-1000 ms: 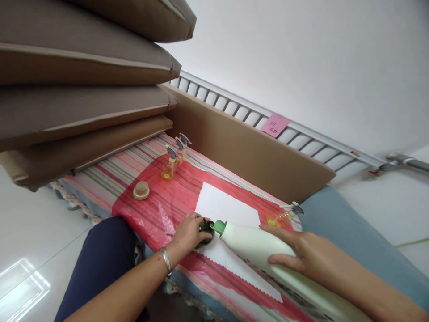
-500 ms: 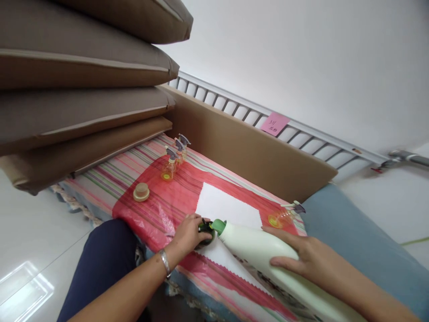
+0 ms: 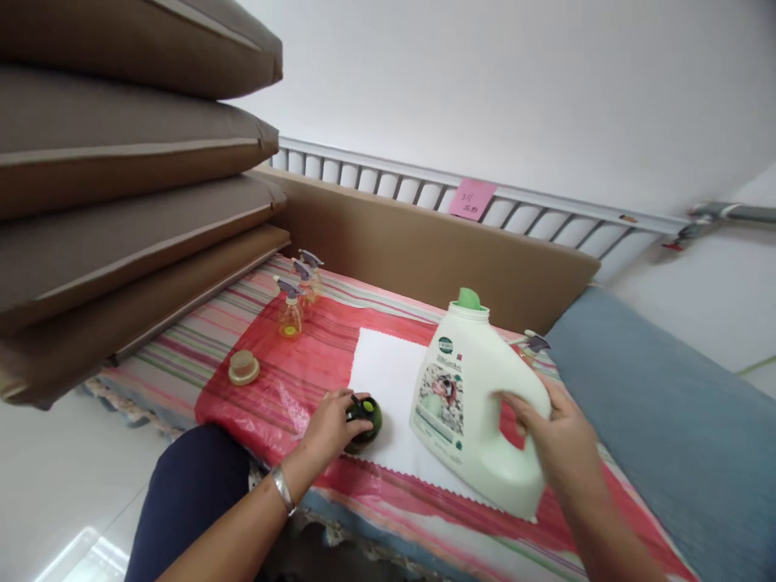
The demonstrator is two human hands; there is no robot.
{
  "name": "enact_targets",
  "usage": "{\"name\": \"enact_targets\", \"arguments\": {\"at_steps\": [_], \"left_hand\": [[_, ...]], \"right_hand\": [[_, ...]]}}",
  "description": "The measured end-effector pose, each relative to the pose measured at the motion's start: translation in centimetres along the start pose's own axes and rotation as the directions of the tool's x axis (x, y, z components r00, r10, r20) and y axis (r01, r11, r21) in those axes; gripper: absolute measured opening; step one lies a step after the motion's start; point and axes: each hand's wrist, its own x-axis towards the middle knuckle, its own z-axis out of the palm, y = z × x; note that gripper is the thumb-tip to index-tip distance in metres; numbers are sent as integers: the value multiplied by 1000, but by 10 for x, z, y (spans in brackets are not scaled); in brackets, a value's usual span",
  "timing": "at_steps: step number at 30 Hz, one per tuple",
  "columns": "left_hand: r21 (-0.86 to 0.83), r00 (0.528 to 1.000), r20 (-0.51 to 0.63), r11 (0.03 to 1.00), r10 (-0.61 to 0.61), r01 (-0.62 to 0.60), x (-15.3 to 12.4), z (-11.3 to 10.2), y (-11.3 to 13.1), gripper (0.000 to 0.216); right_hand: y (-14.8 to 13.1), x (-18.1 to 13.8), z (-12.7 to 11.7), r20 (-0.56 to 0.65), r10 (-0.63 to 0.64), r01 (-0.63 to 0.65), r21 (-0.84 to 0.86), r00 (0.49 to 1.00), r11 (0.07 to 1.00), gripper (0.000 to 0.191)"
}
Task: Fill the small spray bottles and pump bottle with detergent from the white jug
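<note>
Lower centre, left hand clasps dark container; right hand, gripping jug, has nearly righted it. Green spout now stands clear.

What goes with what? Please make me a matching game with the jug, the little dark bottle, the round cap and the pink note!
Things:
1. jug
2. dark bottle
3. round cap
4. pink note

Places:
A. on the slatted rail along the wall
B. on the red sheet, with no hand on it
C. held by its handle in the right hand
D. gripped by the left hand

Pairs: 1-C, 2-D, 3-B, 4-A
</note>
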Motion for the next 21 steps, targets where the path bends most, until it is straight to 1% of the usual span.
{"name": "enact_targets", "arguments": {"at_steps": [2, 5, 7, 10, 13, 16, 19, 21], "left_hand": [[20, 1000, 1, 1000, -1, 1, 1, -1, 2, 43], [27, 1000, -10, 1000, 4, -3, 2, -2, 5, 42], [18, 1000, -25, 1000, 2, -1, 2, -2, 7, 41], [24, 998, -61, 1000, 2, -1, 3, 0, 11, 37], [31, 994, -101, 999, 38, -35, 3, 2, 11, 31], [9, 988, -143, 998, 65, -64, 7, -2, 10, 27], [-74, 973, -225, 995, 44, -63, 17, -18, 18, 26], [-128, 960, -277, 989, 34, -72, 28, -34, 32, 27]], "right_hand": [[13, 1, 18, -103, 15, -9, 60, 995, 998, 61], [34, 10, 47, -223, 43, -13, 135, 974, 991, 65], [46, 16, 66, -278, 53, -7, 164, 959, 986, 68], [62, 22, 86, -319, 71, -8, 192, 945, 981, 70], [75, 20, 93, -309, 106, -38, 217, 945, 975, 70], [86, 15, 92, -242, 111, -54, 232, 964, 971, 72], [97, 8, 84, -136, 60, -24, 247, 989, 969, 75], [103, 2, 75, -102, 21, 8, 276, 995, 961, 76]]}}
